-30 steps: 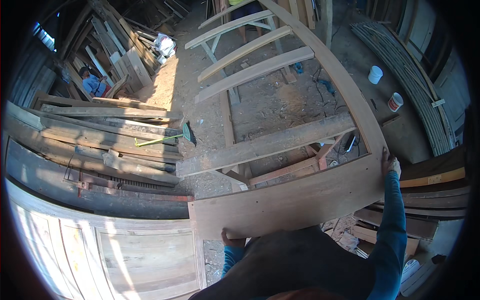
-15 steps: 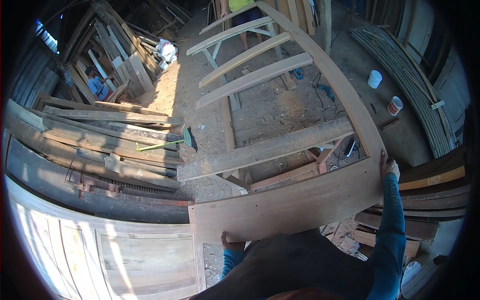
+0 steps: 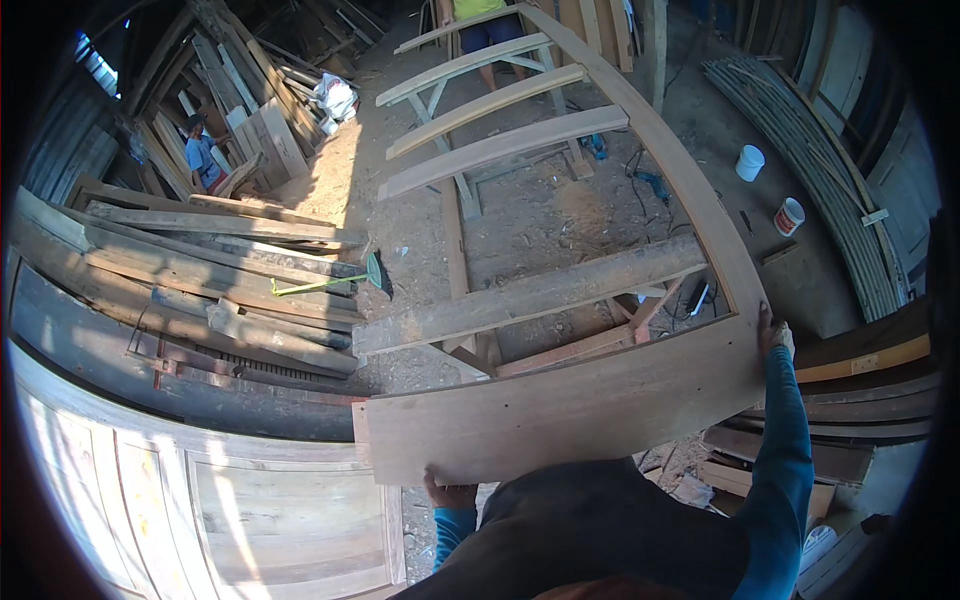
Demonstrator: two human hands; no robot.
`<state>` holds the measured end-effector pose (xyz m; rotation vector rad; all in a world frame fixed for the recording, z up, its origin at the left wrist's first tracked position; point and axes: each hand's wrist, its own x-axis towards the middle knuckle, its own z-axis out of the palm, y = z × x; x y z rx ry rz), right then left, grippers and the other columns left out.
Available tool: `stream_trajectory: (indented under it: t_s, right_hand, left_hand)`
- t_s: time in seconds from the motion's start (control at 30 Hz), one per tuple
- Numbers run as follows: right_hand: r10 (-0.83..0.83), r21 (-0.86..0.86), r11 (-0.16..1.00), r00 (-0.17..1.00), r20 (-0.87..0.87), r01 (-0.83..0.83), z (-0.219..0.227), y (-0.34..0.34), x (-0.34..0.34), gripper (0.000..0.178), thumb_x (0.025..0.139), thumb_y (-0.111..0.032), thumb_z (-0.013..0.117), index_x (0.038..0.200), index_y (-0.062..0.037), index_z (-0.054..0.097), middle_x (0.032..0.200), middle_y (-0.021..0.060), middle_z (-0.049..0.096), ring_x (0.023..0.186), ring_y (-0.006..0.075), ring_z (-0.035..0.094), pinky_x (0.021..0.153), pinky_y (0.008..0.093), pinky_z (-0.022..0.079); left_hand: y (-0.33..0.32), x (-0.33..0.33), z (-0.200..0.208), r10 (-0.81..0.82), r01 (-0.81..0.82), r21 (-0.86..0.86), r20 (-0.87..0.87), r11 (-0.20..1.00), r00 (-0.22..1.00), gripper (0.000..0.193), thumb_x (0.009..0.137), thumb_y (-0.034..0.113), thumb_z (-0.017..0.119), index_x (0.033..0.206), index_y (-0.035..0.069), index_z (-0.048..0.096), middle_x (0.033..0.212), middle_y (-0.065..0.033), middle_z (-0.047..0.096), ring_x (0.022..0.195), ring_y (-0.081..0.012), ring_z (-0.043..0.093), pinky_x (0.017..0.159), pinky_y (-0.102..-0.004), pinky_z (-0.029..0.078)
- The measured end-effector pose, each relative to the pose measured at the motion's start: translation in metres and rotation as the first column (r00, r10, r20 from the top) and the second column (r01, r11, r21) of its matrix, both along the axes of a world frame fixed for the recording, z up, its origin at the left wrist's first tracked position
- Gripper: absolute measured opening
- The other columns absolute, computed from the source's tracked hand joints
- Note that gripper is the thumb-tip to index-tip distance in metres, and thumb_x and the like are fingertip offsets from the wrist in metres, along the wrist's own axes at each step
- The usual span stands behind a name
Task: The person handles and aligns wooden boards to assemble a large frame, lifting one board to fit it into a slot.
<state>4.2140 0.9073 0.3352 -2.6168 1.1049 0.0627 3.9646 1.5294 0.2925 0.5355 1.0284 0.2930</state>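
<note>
Left hand: the left hand (image 3: 450, 492) grasps the near edge of the wide board (image 3: 560, 410), thumb on top, the remaining fingers hidden below; this hold probably steadies the end farthest from the side rail (image 3: 690, 175).
Right hand: the right hand (image 3: 774, 338) grasps the outer edge at the corner where wide board and side rail meet; its underside is hidden; a corner grip likely controls both pieces at once.
Wide board: it lies right before the person's body, nearly flat, across the near end of the frame.
Crosspieces: pale crosspieces (image 3: 500, 150) reach leftward from the side rail, their left ends joined to nothing.
Thick plank: the thick plank (image 3: 530, 295) lies over a reddish trestle (image 3: 570, 347), seemingly as a support for the frame.
</note>
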Motion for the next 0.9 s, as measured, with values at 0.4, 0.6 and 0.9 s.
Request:
stream_trajectory:
  t_s: [0.4, 0.6, 0.9]
  right_hand:
    - [0.030, 0.160, 0.987, 0.999, 0.025, -0.034, -0.040, -0.005, -0.002, 0.097, 0.081, -0.075, 0.037, 0.121, 0.0115, 0.053, 0.126, 0.0315, 0.052, 0.123, 0.0415, 0.047, 0.103, 0.0426, 0.037]
    - [0.188, 0.305, 0.908, 0.929, 0.319, -0.289, -0.058, 0.040, -0.014, 0.090, 0.084, -0.070, 0.039, 0.113, 0.0128, 0.057, 0.114, 0.0315, 0.059, 0.114, 0.0430, 0.054, 0.097, 0.0413, 0.041]
    - [0.178, 0.689, 0.685, 0.972, 0.155, -0.235, -0.022, 0.144, -0.043, 0.094, 0.081, -0.071, 0.042, 0.122, 0.0132, 0.052, 0.120, 0.0322, 0.055, 0.115, 0.0382, 0.055, 0.097, 0.0397, 0.040]
  left_hand:
    - [0.004, -0.011, 0.132, -0.079, -0.107, 0.412, 0.410, 0.905, 0.909, 0.063, 0.091, 0.055, 0.047, 0.138, 0.014, 0.039, 0.138, -0.0136, 0.046, 0.122, -0.0329, 0.049, 0.097, -0.0554, 0.043]
    - [0.048, -0.017, 0.184, -0.212, -0.361, 0.619, 0.659, 0.697, 0.722, 0.056, 0.095, 0.043, 0.048, 0.137, 0.007, 0.041, 0.135, -0.0148, 0.048, 0.122, -0.0303, 0.049, 0.102, -0.0474, 0.042]
    - [0.059, 0.024, 0.337, 0.002, -0.591, 0.773, 0.607, 0.232, 0.795, 0.072, 0.093, 0.058, 0.034, 0.146, 0.010, 0.025, 0.144, -0.0170, 0.032, 0.129, -0.0264, 0.040, 0.104, -0.0451, 0.039]
